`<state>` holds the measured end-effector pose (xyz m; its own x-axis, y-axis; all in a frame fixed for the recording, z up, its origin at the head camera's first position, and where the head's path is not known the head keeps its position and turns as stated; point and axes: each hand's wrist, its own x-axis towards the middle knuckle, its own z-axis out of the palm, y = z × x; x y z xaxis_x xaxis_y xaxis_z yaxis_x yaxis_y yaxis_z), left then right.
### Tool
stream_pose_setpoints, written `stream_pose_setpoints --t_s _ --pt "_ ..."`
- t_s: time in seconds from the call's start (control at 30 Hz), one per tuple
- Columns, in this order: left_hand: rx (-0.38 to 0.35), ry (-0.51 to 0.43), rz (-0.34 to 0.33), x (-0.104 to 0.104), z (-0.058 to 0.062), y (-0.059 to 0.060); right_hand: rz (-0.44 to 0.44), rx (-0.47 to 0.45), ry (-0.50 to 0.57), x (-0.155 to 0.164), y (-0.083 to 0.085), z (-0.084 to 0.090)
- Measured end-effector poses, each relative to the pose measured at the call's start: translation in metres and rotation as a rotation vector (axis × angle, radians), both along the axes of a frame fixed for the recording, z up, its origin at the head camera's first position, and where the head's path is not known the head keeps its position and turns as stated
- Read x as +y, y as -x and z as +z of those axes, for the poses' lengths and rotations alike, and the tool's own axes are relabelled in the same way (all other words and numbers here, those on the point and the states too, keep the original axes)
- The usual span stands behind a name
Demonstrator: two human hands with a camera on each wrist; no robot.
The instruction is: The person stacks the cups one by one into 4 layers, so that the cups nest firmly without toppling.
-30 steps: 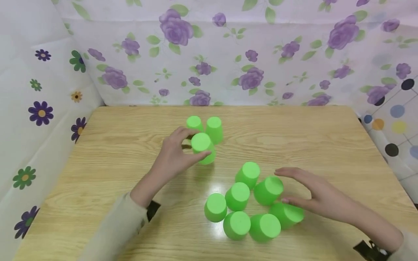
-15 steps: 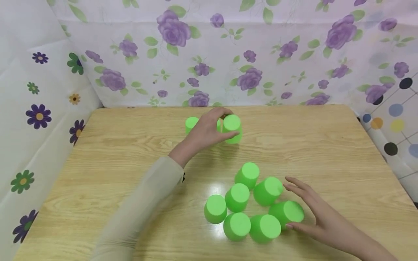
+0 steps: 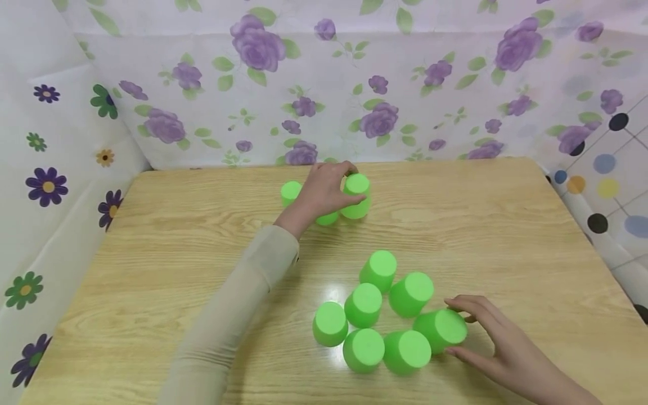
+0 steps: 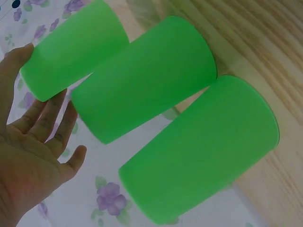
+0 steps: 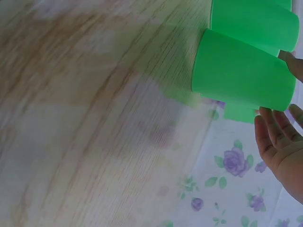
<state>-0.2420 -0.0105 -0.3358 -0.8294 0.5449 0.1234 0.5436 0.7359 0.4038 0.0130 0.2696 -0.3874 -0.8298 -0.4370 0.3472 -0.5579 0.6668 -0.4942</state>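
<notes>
Three green plastic cups stand upside down in a row at the back of the table. My left hand [image 3: 324, 194] reaches over the row and holds the rightmost cup [image 3: 356, 203] between thumb and fingers. The left wrist view shows this cup [image 4: 75, 49] beyond the middle cup [image 4: 147, 80] and the third cup [image 4: 203, 151]. At the lower right, my right hand [image 3: 501, 346] grips the outermost cup [image 3: 440, 331] of a loose cluster, its thumb and fingers on opposite sides near the base. That cup [image 5: 241, 71] looks tilted in the head view.
Several more inverted green cups, such as the front cup [image 3: 363, 351] and the back cup [image 3: 378, 271], cluster close together on the wooden table [image 3: 152, 270]. Flowered cloth [image 3: 202, 84] hangs along the back and sides.
My left hand has carried a cup rightward and back to the right end of the row. My right hand has drawn down and closed around the outermost cup.
</notes>
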Motion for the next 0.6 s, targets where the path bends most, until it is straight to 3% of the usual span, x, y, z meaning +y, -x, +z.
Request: stream_pose_setpoints --t_s 0.2,0.3,0.6 --pt "0.004 0.046 0.016 0.003 -0.011 0.003 -0.046 -0.026 -0.192 -0.002 -0.004 0.004" --pt "-0.014 0.065 0.021 0.003 -0.015 0.004 -0.049 -0.011 -0.23 -0.002 -0.004 0.005" --pt "-0.041 0.078 0.03 0.005 -0.019 0.006 0.026 0.019 -0.102 -0.002 0.001 0.005"
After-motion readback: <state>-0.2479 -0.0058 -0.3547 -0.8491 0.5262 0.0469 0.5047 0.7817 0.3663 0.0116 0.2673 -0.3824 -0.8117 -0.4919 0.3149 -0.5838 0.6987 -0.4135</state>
